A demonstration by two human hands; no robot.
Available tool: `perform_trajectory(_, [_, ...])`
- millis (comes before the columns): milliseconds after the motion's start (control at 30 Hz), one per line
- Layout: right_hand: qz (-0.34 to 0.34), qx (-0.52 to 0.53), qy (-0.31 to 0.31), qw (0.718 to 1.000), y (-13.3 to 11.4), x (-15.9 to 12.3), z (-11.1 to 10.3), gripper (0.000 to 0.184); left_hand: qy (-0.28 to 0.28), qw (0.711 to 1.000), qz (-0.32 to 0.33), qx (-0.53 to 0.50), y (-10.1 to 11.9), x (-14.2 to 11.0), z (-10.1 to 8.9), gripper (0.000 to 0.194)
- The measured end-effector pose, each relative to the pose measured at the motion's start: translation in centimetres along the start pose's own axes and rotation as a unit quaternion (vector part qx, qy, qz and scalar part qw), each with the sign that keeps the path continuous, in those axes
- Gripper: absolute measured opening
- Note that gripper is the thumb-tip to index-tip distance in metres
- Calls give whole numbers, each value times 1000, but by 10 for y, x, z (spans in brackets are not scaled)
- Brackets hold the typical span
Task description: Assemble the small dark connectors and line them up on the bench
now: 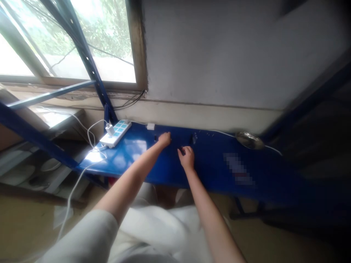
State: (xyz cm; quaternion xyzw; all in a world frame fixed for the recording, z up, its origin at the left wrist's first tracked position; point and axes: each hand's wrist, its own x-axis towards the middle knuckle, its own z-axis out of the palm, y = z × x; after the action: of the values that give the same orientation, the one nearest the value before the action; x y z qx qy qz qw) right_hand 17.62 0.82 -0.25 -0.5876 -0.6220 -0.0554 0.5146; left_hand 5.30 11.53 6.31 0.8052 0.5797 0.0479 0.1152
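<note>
Over the blue tabletop, my left hand is closed, with its fingers curled down toward the surface. What it holds, if anything, is hidden by the fingers. A small dark piece lies just left of it. My right hand is closer to me, with thumb and fingers pinched around a small dark object too small to name. Beyond the right hand lie a dark piece and a little cluster of clear or pale bits.
A white power strip with a plugged-in charger sits at the table's left end. A white adapter lies near the wall. A shiny metal object stands at the back right. Blue posts rise at the left.
</note>
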Motion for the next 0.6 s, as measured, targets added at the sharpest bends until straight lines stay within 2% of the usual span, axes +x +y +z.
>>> perform_trajectory(300, [-11, 3, 1, 1000, -1, 0, -2, 12, -48, 998, 16, 23, 7, 6, 1, 29])
perform_trajectory(600, [3, 2, 1, 1000, 2, -2, 1, 13, -72, 994, 60, 51, 4, 3, -16, 38])
